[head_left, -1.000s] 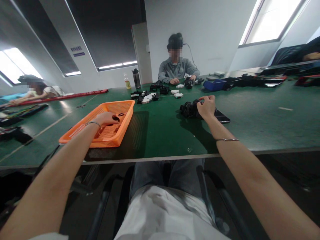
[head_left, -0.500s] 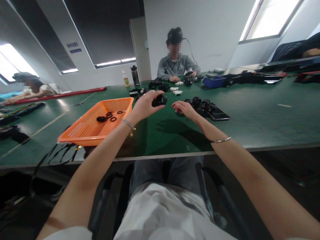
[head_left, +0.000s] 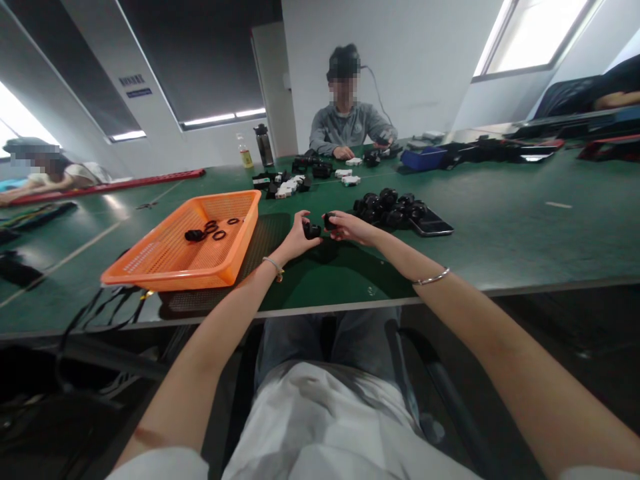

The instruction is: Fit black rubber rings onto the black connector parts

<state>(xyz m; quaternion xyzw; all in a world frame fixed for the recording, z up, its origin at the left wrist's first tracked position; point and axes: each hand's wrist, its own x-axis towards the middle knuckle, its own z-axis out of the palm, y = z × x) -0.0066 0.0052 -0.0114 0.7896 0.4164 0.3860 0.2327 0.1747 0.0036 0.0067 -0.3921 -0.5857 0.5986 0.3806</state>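
My left hand (head_left: 297, 241) is closed round a black cylindrical part (head_left: 312, 231), its thumb below and its fingers above. Just to the right, my right hand (head_left: 354, 229) pinches a small black round piece (head_left: 330, 221) between thumb and fingers. The two pieces are close together, with a narrow gap showing between them. Behind my right hand lies a pile of glossy black round parts (head_left: 389, 205). To the left, an orange basket (head_left: 170, 279) holds several black rings (head_left: 219, 235) and a black cylindrical piece (head_left: 195, 235).
A phone (head_left: 436, 224) lies beside the pile. White and black parts (head_left: 290, 187) are farther back, with a blue bin (head_left: 423, 159) to the right. A person (head_left: 345, 123) sits across the green table (head_left: 520, 227). A bottle (head_left: 244, 152) and a dark flask (head_left: 264, 145) stand at the back.
My left hand has come down and nearer with the cylindrical part, turning it sideways. My right hand has moved left from beside the pile and now holds a small black round piece.
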